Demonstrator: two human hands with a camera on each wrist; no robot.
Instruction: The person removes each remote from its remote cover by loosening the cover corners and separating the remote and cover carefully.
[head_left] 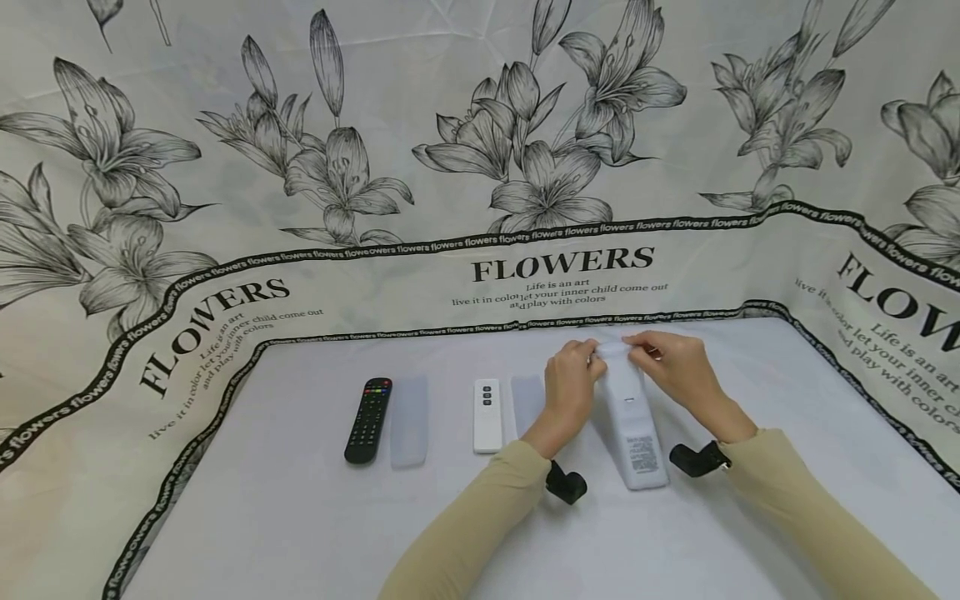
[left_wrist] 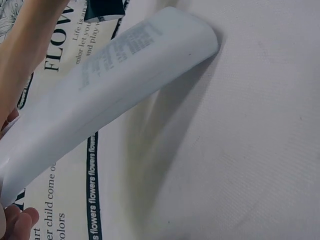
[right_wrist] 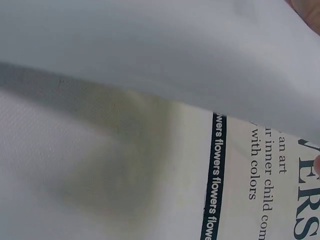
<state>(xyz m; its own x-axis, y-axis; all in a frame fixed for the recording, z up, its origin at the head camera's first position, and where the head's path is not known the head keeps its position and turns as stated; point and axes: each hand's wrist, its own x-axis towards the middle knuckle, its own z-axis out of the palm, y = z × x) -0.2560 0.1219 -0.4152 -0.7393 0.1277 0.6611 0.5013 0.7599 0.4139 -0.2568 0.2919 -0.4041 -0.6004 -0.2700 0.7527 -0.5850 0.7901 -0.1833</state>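
Note:
A long white remote control (head_left: 633,429) lies back side up, with small printed text near its lower end. Its far end is raised off the table, and its near end rests close to the cloth. My left hand (head_left: 568,383) pinches the left corner of thin, pale material at the far end, while my right hand (head_left: 681,371) pinches the right corner. In the left wrist view the remote control (left_wrist: 115,82) slants above its shadow, fingertips at its far end. A blurred white surface (right_wrist: 150,55) fills the top of the right wrist view.
To the left lie a black remote control (head_left: 368,421) and a translucent sleeve (head_left: 408,422). A small white remote control (head_left: 487,417) with several buttons lies nearer, beside another translucent sleeve (head_left: 527,404) partly behind my left hand. A flower-printed cloth (head_left: 555,279) rises behind the white table (head_left: 300,525).

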